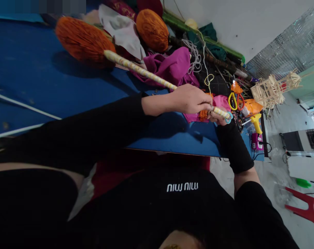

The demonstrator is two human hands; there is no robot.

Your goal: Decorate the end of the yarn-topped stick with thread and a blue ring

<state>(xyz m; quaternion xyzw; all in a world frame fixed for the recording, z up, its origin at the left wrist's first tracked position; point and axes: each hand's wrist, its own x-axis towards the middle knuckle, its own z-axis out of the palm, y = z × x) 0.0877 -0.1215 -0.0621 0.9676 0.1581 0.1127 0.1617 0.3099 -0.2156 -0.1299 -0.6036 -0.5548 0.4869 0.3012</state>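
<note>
A long stick (143, 71) wrapped in pale yellow and white slants across the blue table, with a fluffy orange-brown bulb-shaped head (84, 41) at its far left end. My left hand (189, 98) is closed round the stick near its right end, palm down. Just beyond it, my right hand (217, 118) is curled under the same end, its fingers partly hidden by the stick. A light-blue ring (228, 117) sits at the stick's tip, beside my right wrist. A thin pale yellow string (203, 52) runs down from the back toward my hands.
Behind lie purple cloth (169, 65), another orange bulb head (152, 30) and green poles (203, 33). Yellow-and-red-handled scissors (232, 101), a yellow glue gun (256, 122) and a purple power block (257, 141) are at the right. A wooden stick structure (269, 91) stands beyond; a red stool (305, 205) is on the floor.
</note>
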